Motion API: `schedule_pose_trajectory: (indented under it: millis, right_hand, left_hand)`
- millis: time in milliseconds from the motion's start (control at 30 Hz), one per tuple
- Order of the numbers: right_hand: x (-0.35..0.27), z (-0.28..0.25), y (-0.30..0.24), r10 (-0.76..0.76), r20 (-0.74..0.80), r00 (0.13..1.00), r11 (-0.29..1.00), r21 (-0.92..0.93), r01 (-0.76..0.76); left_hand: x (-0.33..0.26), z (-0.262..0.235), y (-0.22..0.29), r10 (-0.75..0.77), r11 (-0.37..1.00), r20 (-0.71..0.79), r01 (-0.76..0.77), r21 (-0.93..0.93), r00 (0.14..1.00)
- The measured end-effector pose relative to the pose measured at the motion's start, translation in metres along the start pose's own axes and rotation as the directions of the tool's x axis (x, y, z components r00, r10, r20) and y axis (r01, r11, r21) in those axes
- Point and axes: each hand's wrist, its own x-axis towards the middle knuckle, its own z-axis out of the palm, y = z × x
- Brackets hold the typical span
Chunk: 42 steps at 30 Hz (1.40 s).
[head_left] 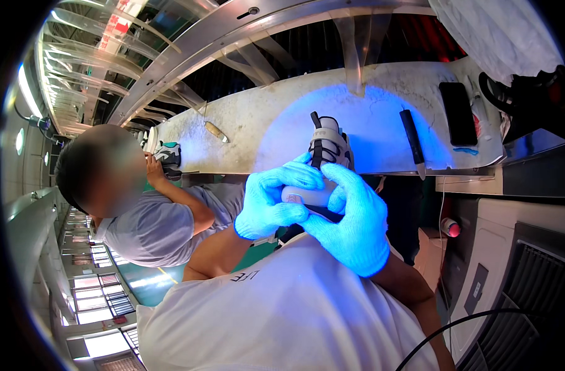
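Observation:
Both my hands wear knit gloves lit bright blue, and between them is a sneaker [329, 137] with a pale grey upper, dark laces and a dark pull loop. Its rounded, light-coloured end [307, 196] is nearest my body; the laced part reaches over the bench edge. My left hand [271, 196] grips the shoe's left side, thumb and fingers curled round the near end. On the right side, my right hand [356, 216] is closed on it, thumb beneath the near end and fingers on top. The gloves cover part of the shoe's middle.
On the worn bench [245, 139] lie a black-handled pointed tool [412, 142], a black phone [457, 114] and a wooden-handled tool [216, 131]. At left, a co-worker [165, 216] handles another shoe [168, 154]. A metal-framed conveyor [282, 28] runs behind; a vented machine [511, 266] stands right.

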Motion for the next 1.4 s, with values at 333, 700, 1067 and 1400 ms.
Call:
schedule_pose_trajectory:
  millis: [333, 700, 1067, 1400]
  right_hand:
    - [0.018, 0.013, 0.021, -0.130, 0.007, 0.992, 0.988, 0.086, 0.129]
    - [0.034, 0.037, 0.027, -0.103, 0.043, 0.994, 0.993, 0.053, 0.101]
    - [-0.003, 0.048, 0.054, -0.105, -0.101, 0.989, 0.992, 0.053, 0.111]
    - [0.005, 0.045, 0.058, -0.165, -0.102, 0.981, 0.980, 0.095, 0.174]
  left_hand:
    - [0.004, -0.010, -0.001, -0.058, 0.998, -0.050, 0.057, -0.028, 0.997]
    - [0.011, -0.036, 0.006, -0.251, 0.955, -0.067, 0.235, -0.181, 0.966]
    - [0.015, -0.034, 0.030, -0.244, 0.950, -0.048, 0.249, 0.191, 0.969]
    - [0.023, -0.039, 0.030, -0.235, 0.945, -0.007, 0.230, 0.234, 0.972]
